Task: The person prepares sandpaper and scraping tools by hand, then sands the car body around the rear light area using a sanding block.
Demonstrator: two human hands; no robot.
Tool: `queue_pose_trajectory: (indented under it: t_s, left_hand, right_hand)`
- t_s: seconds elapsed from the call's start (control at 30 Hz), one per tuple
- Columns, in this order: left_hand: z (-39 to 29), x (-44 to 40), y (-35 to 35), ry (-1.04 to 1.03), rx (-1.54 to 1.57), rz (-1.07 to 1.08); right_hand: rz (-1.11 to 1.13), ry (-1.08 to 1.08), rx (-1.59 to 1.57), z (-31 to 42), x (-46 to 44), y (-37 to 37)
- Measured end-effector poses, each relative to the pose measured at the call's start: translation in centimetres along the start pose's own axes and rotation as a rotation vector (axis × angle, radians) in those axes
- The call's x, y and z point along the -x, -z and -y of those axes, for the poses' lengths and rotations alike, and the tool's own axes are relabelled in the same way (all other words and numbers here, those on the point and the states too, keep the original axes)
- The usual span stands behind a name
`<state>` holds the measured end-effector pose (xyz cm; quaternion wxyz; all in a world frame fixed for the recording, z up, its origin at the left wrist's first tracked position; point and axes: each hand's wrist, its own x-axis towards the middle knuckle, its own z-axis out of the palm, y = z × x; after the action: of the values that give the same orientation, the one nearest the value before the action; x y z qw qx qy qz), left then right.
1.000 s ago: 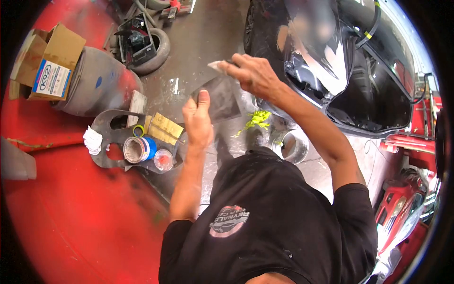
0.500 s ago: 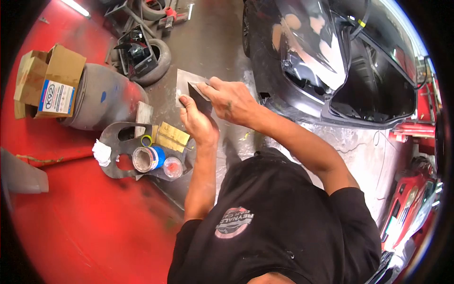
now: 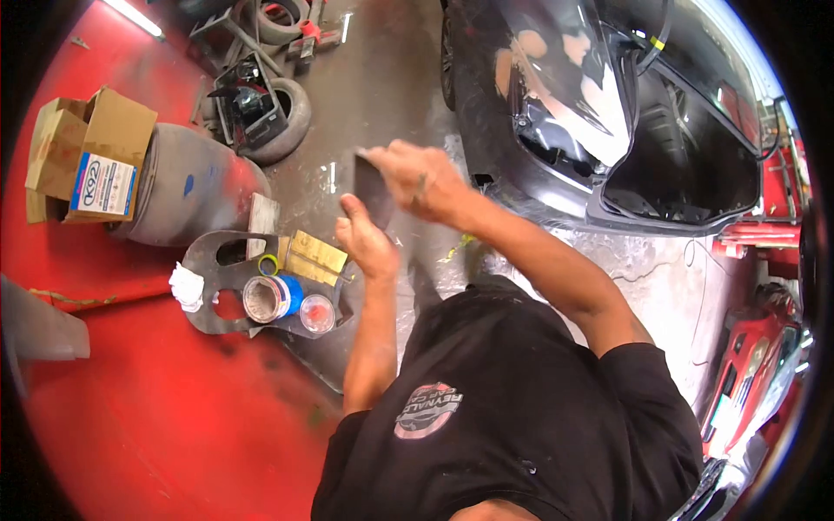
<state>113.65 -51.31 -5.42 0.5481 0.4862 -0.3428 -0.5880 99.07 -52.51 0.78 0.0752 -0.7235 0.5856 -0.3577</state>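
Observation:
My right hand [image 3: 421, 181] is closed at the top of a dark flat spreader [image 3: 372, 193], with a thin pale edge showing at its fingertips. Below it, my left hand [image 3: 368, 243] has its thumb raised along the spreader's left side, and the lower end of the spreader runs into its palm. Motion blurs both hands, so the exact grip is partly hidden. To the left, an open blue can [image 3: 287, 295] with a crusted, pale inside stands on a dark cut-out panel [image 3: 201, 314]. Beside the can is a round lid [image 3: 317, 313] with a red smear.
The panel also carries a yellow tape roll [image 3: 268, 264], yellow sheets [image 3: 314, 257] and a white crumpled rag [image 3: 187, 286]. Behind stand a grey drum [image 3: 195, 187] and a cardboard box [image 3: 122, 130]. Tyres [image 3: 291, 122] lie ahead; a dark car [image 3: 539, 139] with sanded patches is at right.
My right hand has shifted slightly up, and my left hand has dropped a little. The broad pale square plate that showed between them is now out of sight; the dark spreader shows more.

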Motion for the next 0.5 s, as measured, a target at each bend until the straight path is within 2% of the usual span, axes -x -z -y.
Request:
queue_pose_trajectory:
  t_s: [0.03,0.07,0.13,0.2,0.23,0.33,0.37,0.47,0.5]
  left_hand:
    - [1.1,0.9,0.7,0.004,-0.18,-0.001]
    - [1.1,0.9,0.3,0.006,-0.074,-0.027]
    - [1.2,0.8,-0.3,0.001,0.141,-0.078]
    - [0.1,-2.5,0.2,0.116,0.621,-0.12]
    - [0.9,-4.1,1.4,0.149,0.706,-0.002]
    - [1.0,-4.9,0.3,0.227,0.725,-0.061]
    - [0.5,-3.9,-0.3,0.227,0.706,-0.084]
    - [-2.1,-2.1,-1.4,0.428,0.687,-0.156]
    - [-1.8,-2.3,-1.4,0.42,0.703,-0.127]
  right_hand:
    - [-0.094,0.015,-0.017,-2.2,-0.3,0.0]
    - [-0.191,0.032,-0.031,-3.6,-0.3,0.2]
    - [-0.192,-0.152,0.064,-2.5,-0.3,3.2]
    - [-0.093,-0.119,0.105,-0.6,2.1,3.5]
    - [-0.06,-0.069,0.086,0.4,4.0,2.3]
    - [-0.006,0.099,0.096,2.9,8.0,-1.4]
    - [-0.119,0.111,0.141,2.3,7.7,-2.1]
    - [-0.086,-0.23,0.164,-2.1,5.0,0.0]
    - [-0.14,-0.184,0.195,-2.7,4.9,0.7]
